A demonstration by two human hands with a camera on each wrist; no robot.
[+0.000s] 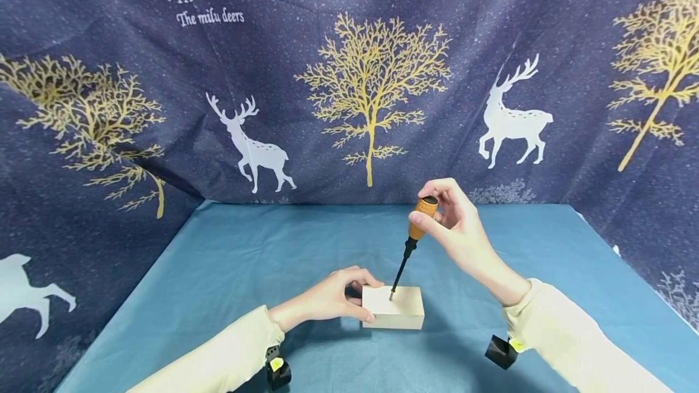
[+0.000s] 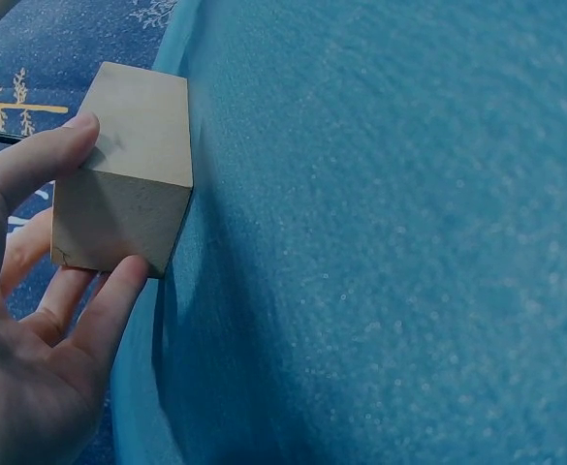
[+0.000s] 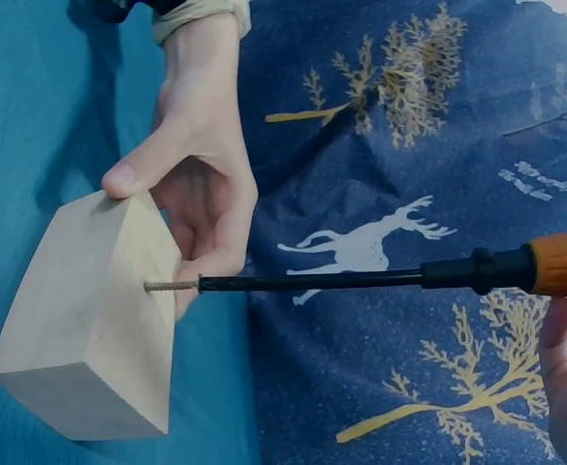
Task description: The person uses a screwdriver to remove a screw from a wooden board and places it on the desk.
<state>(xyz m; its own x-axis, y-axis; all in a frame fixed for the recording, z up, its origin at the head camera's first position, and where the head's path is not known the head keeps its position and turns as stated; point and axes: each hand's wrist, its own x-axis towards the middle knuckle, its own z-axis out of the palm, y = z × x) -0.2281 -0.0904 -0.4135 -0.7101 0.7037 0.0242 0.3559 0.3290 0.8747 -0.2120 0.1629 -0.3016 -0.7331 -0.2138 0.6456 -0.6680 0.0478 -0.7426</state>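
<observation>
A pale wooden block (image 1: 393, 320) lies on the blue cloth. My left hand (image 1: 341, 296) grips its left end, thumb on the near side and fingers on the far side. A screw (image 3: 172, 286) stands upright out of the block's top face, its lower end in the wood. My right hand (image 1: 455, 223) holds a screwdriver (image 1: 416, 229) by its orange handle, thumb and fingers around it. The black shaft (image 3: 312, 281) slants down to the left, and its tip meets the screw head. In the left wrist view the block (image 2: 138, 126) hides the screw.
Blue cloth (image 1: 246, 259) covers the table. Behind it hangs a dark blue curtain (image 1: 327, 138) printed with white deer and yellow trees. A black wrist camera (image 1: 278, 375) sits under the left sleeve, another black camera (image 1: 500, 352) under the right one.
</observation>
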